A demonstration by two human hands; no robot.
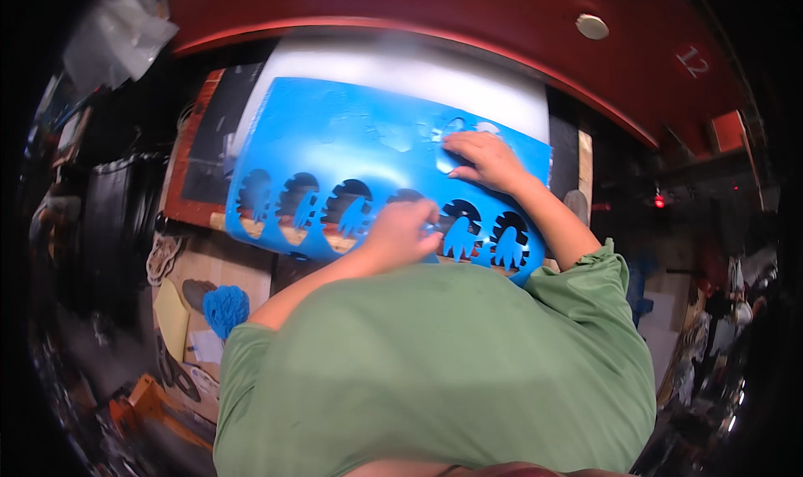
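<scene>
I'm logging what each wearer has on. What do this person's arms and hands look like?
Both forearms are bare below short green sleeves with gathered cuffs. The left hand and right hand are bare: no gloves, and no watch or ring that I can make out.

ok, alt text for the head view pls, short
Seen from above, a person in a green top works on a large blue sheet with a row of arch-shaped cut-outs along its near edge. The right hand presses flat on the sheet; the left hand grips its near edge at a cut-out. A blue scrap pile lies at left.
</scene>
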